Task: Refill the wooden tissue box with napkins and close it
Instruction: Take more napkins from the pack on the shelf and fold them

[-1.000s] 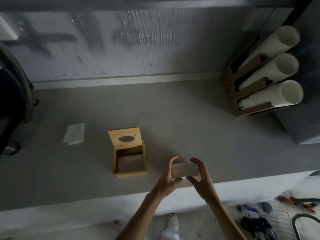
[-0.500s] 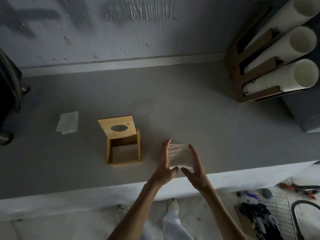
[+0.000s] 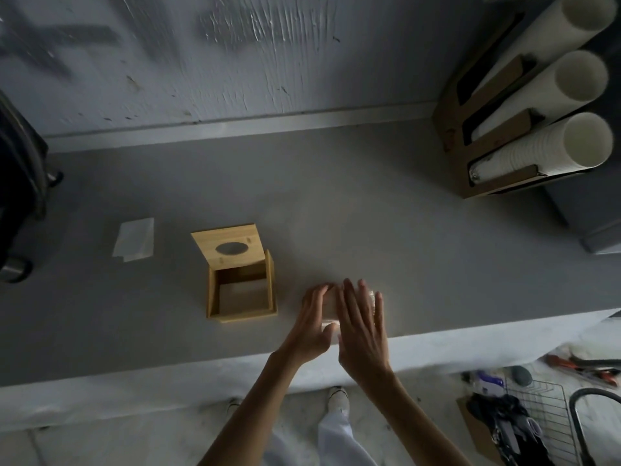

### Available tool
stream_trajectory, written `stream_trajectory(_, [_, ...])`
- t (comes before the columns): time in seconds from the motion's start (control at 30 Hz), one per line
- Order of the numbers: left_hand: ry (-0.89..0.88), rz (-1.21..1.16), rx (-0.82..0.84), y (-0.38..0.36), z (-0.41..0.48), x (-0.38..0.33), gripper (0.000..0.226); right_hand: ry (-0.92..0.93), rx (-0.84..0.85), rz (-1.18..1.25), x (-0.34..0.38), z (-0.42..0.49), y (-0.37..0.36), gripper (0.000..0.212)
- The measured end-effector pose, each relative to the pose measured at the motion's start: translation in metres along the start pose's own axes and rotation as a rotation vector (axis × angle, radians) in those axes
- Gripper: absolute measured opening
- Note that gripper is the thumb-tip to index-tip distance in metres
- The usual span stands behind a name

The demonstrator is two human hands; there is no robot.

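The wooden tissue box [image 3: 212,297] stands open on the grey counter, left of my hands, and looks empty inside. Its lid [image 3: 230,245], with an oval slot, leans back at the far side. A stack of white napkins [image 3: 331,301] lies on the counter to the right of the box, mostly hidden. My left hand [image 3: 311,326] cups the stack's left side. My right hand [image 3: 361,322] lies flat over the top of it, fingers spread.
A loose white napkin [image 3: 134,239] lies on the counter [image 3: 369,213] left of the box. A cardboard holder [image 3: 450,129] with three stacks of white cups [image 3: 544,153] stands at the back right. A dark object [image 3: 16,183] sits at the far left. The counter's front edge runs just under my wrists.
The napkin stack, held upright between both hands before, now lies down on the counter with my right hand flat over it. The view has moved closer.
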State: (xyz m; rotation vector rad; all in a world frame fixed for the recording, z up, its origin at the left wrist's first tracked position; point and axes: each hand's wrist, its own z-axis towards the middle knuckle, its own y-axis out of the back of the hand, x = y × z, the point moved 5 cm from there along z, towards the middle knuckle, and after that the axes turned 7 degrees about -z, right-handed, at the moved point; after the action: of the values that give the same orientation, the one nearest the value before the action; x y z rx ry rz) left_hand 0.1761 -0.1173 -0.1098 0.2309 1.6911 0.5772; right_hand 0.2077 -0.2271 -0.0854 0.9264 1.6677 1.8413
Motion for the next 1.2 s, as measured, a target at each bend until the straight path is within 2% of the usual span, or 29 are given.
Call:
stream_trajectory(0.13, [0.034, -0.037, 0.004, -0.004, 0.002, 0.0, 0.058, -0.107, -0.005, 0.154, -0.02, 0.004, 0.007, 0.104])
stream_trajectory(0.23, [0.008, -0.059, 0.006, -0.006, 0.003, -0.001, 0.058, -0.254, 0.036, 0.592, -0.054, 0.005, -0.007, 0.105])
stream_trajectory(0.3, [0.022, -0.07, -0.013, -0.006, 0.006, -0.001, 0.053, -0.342, 0.11, 0.727, -0.066, 0.005, -0.015, 0.088])
stream_trajectory(0.4, [0.043, -0.075, -0.001, -0.006, 0.008, -0.003, 0.054, -0.44, 0.127, 0.721, -0.074, 0.002, -0.017, 0.06])
stream_trajectory(0.53, [0.063, -0.104, 0.055, 0.005, -0.012, -0.008, 0.058, -0.451, 0.141, 0.825, -0.064, -0.017, -0.011, 0.048])
stream_trajectory(0.7, [0.254, -0.279, 0.133, 0.062, -0.092, 0.015, 0.064, -0.398, 0.314, 0.987, 0.007, -0.056, -0.001, 0.056])
stream_trajectory(0.8, [0.402, -0.428, 0.019, 0.118, -0.148, 0.044, 0.058, -0.351, 0.451, 1.033, 0.075, -0.063, -0.014, 0.053])
stream_trajectory(0.87, [0.47, -0.622, -0.087, 0.157, -0.17, 0.061, 0.055, -0.305, 0.502, 1.052, 0.126, -0.05, -0.017, 0.052])
stream_trajectory(1.03, [0.57, -0.999, -0.275, 0.247, -0.186, 0.116, 0.059, -0.167, 0.475, 1.186, 0.248, 0.025, 0.005, 0.027])
stream_trajectory(1.13, [0.587, -1.074, -0.383, 0.29, -0.175, 0.146, 0.061, -0.145, 0.493, 1.253, 0.302, 0.069, -0.003, 0.028])
stream_trajectory(1.2, [0.577, -1.053, -0.423, 0.309, -0.163, 0.155, 0.049, -0.229, 0.541, 1.244, 0.322, 0.092, -0.02, 0.03])
